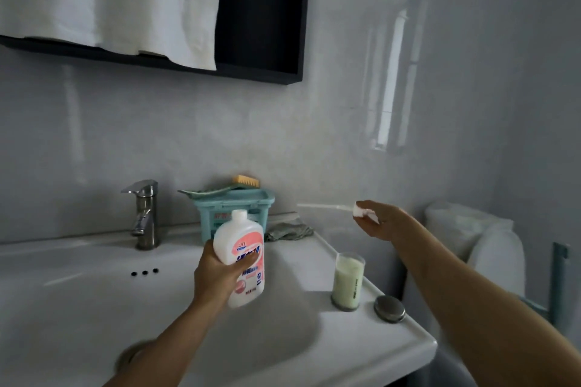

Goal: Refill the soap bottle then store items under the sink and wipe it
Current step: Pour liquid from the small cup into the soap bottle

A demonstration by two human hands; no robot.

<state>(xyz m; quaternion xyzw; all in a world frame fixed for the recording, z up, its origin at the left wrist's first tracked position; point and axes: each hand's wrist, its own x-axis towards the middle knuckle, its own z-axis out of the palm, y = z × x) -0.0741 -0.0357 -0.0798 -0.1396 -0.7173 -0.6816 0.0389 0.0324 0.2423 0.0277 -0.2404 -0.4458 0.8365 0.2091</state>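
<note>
Refill, pouring stage: left hand (220,275) grips the uncapped bottle (240,248) near upright over the sink (78,308); right hand (382,223) pinches the pump (361,210), held aside. The open dispenser (351,258) on the surface (371,334) looks nearly full of pale green soap (347,284), so reseating the pump squarely seems next.

Left hand (217,273) gripping soap bottle (240,239), right hand (380,221) pinching pump (361,210)

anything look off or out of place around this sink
Nothing spilled. The soap bottle in the left hand has no top: the right hand holds its pump off to the side. A metal drain stopper lies loose on the sink rim beside the cup of pale liquid.
</note>
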